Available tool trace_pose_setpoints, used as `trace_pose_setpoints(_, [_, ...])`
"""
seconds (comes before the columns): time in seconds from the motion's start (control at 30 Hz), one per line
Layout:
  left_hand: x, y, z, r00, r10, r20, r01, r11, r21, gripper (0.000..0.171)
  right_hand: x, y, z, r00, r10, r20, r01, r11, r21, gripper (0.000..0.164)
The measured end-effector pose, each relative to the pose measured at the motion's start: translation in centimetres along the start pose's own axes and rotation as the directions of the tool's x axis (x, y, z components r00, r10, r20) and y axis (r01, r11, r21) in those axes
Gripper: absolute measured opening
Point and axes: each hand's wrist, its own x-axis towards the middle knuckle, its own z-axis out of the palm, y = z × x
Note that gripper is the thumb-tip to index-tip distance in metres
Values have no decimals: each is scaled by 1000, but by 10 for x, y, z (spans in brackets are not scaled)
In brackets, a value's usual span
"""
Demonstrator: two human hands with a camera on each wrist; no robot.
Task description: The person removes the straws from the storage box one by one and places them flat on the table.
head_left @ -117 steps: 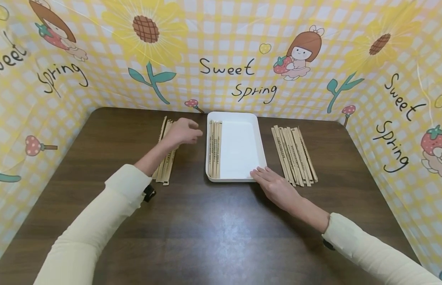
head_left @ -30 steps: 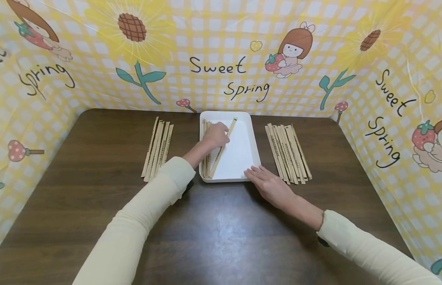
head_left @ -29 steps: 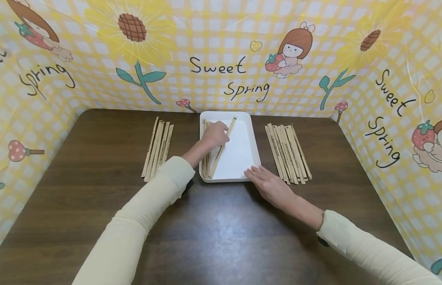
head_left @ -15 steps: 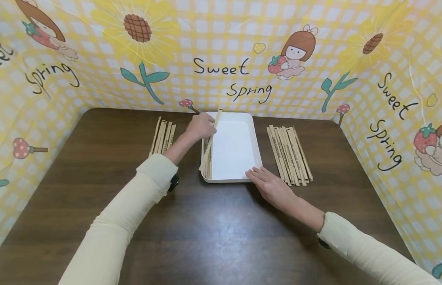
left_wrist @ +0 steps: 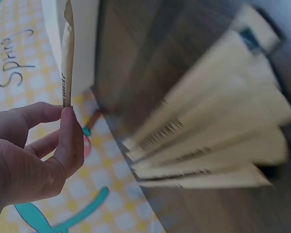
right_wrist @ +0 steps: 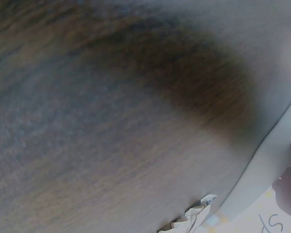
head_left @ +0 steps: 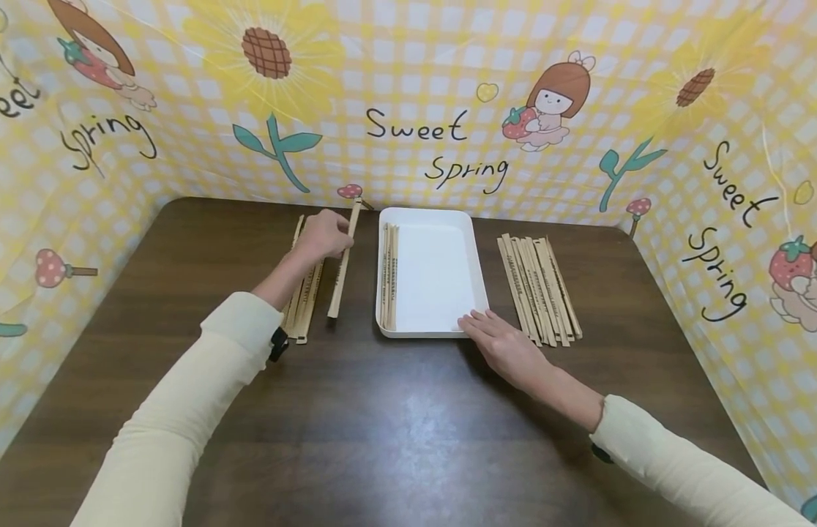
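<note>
My left hand (head_left: 326, 236) pinches a slim brown paper packet (head_left: 343, 278) with printed lettering between thumb and fingertips. The packet hangs over the table between the left pile (head_left: 307, 304) and the white tray (head_left: 477, 282). In the left wrist view the held packet (left_wrist: 67, 58) stands edge-on above the fingertips, and the pile (left_wrist: 208, 116) fans out beside the hand. A narrow row of like packets (head_left: 390, 285) lies along the tray's left wall. My right hand (head_left: 507, 348) rests its straight fingers on the tray's near right corner.
Another pile of several paper packets (head_left: 540, 289) lies right of the tray; their ends (right_wrist: 191, 218) show low in the right wrist view. The brown table (head_left: 408, 424) meets a yellow checked cloth wall (head_left: 408, 176) at the back and both sides.
My left hand has carried the packet left, out of the tray and toward the left pile. The row in the tray looks narrower than at first. My right hand has stayed on the corner.
</note>
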Motion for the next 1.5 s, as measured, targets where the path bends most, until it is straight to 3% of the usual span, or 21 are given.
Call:
trace_pose_setpoints(0.43, [-7, -54, -19, 997, -79, -16, 80, 995, 52, 55, -2, 0, 1, 1000, 2, 8, -2, 1000, -4, 45])
trace_pose_setpoints(0.7, [-16, -76, -28, 992, -126, -6, 126, 992, 33, 49, -2, 1, 1, 1000, -1, 1, 1, 1000, 2, 45])
trace_pose_setpoints(1.07, [-21, -87, -30, 987, -160, -4, 160, 987, 1, 48, -1, 1, 0, 1000, -11, 3, 11, 1000, -3, 44])
trace_pose_setpoints(1.5, [-19, -96, -31, 983, -174, 61, 173, 985, 20, 57, 0, 1, 0, 1000, -2, 8, 2, 1000, -5, 44])
